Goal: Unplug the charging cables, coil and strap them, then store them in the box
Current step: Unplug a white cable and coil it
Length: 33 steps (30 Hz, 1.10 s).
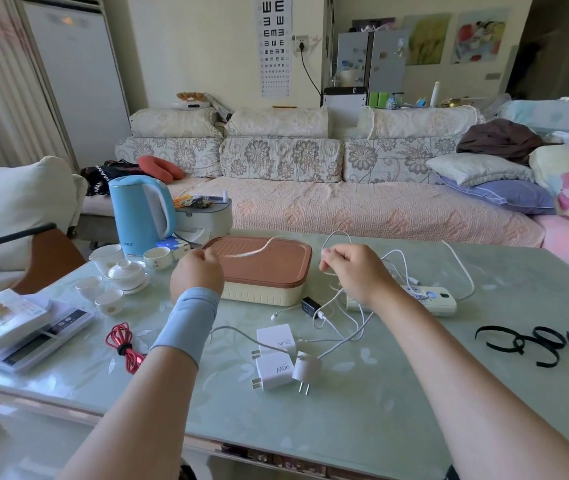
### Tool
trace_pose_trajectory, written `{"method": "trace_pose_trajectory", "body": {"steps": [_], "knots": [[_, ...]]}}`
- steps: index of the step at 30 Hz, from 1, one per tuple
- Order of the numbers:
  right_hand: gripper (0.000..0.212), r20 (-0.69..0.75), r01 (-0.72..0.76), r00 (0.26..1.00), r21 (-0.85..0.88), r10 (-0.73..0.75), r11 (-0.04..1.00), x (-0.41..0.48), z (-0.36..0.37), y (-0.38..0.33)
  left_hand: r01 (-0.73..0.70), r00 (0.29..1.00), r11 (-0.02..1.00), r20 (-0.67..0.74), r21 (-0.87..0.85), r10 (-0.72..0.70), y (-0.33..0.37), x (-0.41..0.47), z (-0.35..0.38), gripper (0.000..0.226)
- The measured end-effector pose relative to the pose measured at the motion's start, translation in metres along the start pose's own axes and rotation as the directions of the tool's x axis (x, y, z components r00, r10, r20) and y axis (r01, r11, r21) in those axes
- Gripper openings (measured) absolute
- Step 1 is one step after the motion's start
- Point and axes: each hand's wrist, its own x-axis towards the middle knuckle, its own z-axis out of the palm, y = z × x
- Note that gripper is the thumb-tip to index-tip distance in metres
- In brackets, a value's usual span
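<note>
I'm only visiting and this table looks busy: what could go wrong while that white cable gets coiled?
The white cable held between the left hand and right hand seems to run into the loose tangle by the power strip; pulling may snag it or drag a charger.
The black straps lie far to the right, so reaching for one could let the coil spring open.

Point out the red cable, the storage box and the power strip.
red cable (pixel 130 356), head view, bundle beside its strap.
box (pixel 276 268), head view, bare part of lid.
power strip (pixel 444 299), head view, right end.
</note>
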Motion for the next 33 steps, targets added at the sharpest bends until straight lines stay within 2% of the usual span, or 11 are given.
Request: {"method": "trace_pose_trajectory", "body": {"steps": [3, 6, 9, 13, 16, 19, 22, 25, 27, 31, 33], "knots": [[0.03, 0.059, 0.083, 0.995, 0.054, -0.086, 0.995, 0.0, 0.004, -0.015, -0.233, 0.968, 0.949, -0.039, 0.213, 0.246, 0.0, -0.01, 0.009, 0.043], [0.024, 0.091, 0.133, 0.987, 0.003, -0.132, 0.991, -0.004, 0.014, -0.021, -0.601, 0.799, 0.789, -0.135, -0.125, 0.586, 0.021, -0.03, 0.007, 0.063], [0.03, 0.068, 0.167, 0.982, 0.123, -0.176, 0.978, -0.007, 0.017, -0.025, -0.619, 0.704, 0.68, 0.106, -0.392, 0.702, 0.039, -0.057, 0.006, 0.046], [0.033, 0.02, 0.195, 0.98, 0.04, -0.196, 0.98, -0.008, 0.012, -0.023, -0.576, 0.704, 0.807, 0.425, -0.128, 0.569, 0.039, -0.059, 0.012, 0.028], [0.037, 0.096, 0.045, 0.994, 0.045, -0.049, 0.998, -0.008, 0.01, -0.013, -0.618, 0.777, 0.78, 0.225, 0.095, 0.588, 0.035, -0.043, 0.004, 0.047], [0.035, 0.274, -0.053, 0.962, 0.127, 0.016, 0.99, -0.01, 0.014, -0.006, -0.56, 0.828, 0.826, -0.077, -0.068, 0.555, 0.033, -0.037, -0.005, 0.053], [0.027, 0.448, -0.122, 0.892, 0.129, 0.051, 0.984, -0.011, 0.019, 0.004, -0.455, 0.876, 0.807, -0.351, -0.377, 0.33, 0.031, -0.029, -0.015, 0.056], [0.023, 0.596, -0.181, 0.792, 0.019, 0.134, 0.983, -0.016, 0.023, 0.017, -0.341, 0.882, 0.726, -0.47, -0.597, 0.028, 0.024, -0.015, -0.025, 0.053], [0.028, 0.582, -0.17, 0.794, -0.063, 0.175, 0.983, -0.018, 0.024, 0.018, -0.251, 0.875, 0.764, -0.477, -0.594, -0.083, 0.014, -0.005, -0.029, 0.052], [0.033, 0.374, -0.109, 0.922, -0.003, 0.102, 0.994, -0.012, 0.031, 0.008, -0.055, 0.96, 0.987, -0.278, -0.151, 0.011, -0.006, 0.009, -0.021, 0.027], [0.032, 0.286, -0.051, 0.958, 0.034, 0.039, 0.998, -0.008, 0.034, 0.004, -0.098, 0.969, 0.992, -0.221, 0.082, 0.114, -0.011, 0.005, -0.011, 0.042]]}}
